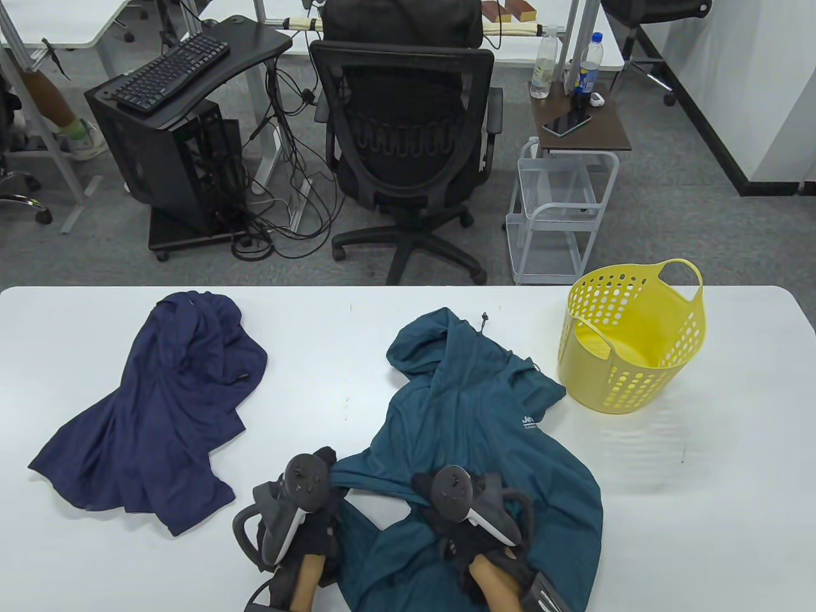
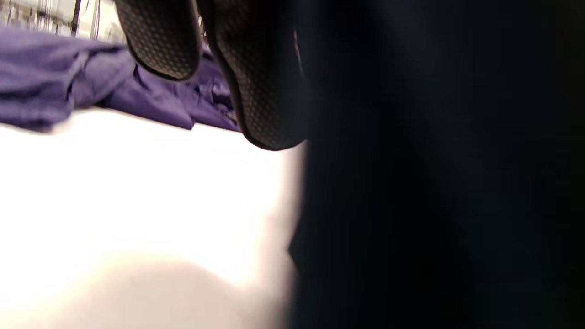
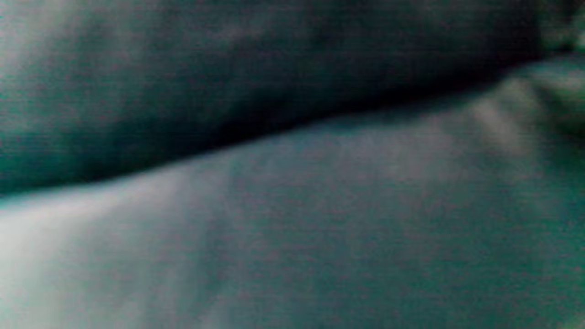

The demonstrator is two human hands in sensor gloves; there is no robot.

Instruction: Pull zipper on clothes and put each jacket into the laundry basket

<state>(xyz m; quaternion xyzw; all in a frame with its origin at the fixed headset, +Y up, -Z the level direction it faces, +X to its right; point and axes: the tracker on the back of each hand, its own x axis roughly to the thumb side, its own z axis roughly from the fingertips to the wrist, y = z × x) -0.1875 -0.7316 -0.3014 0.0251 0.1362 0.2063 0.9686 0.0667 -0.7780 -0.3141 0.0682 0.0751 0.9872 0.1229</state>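
Here, your white table (image 1: 408,331) carries everything the job needs, spread so that each piece can be worked by itself. The teal jacket (image 1: 484,408) is the largest thing on it, lying front-up in the middle with its hood away from you and its hem at your edge, which puts the bottom of the zipper right under your hands, likely the reason it was drawn in close. The navy jacket (image 1: 166,395) lies crumpled well apart on your left, waiting its turn; neither garment is in the basket yet. The yellow laundry basket (image 1: 631,338) stands upright at the far right, just beside the teal jacket's shoulder, within reach of your right arm for the drop.

Your left hand (image 1: 306,510) sits at the left hem corner, where the cloth is bunched into a tight point as if pulled; I judge that you grip it there, though the tracker hides the fingers (image 2: 256,91) from above and the wrist view shows only two gloved tips beside dark cloth. Your right hand (image 1: 465,516) rests on the hem near the centre opening; whether it pinches the slider or lies flat I cannot tell, as its wrist view shows blurred teal fabric alone.
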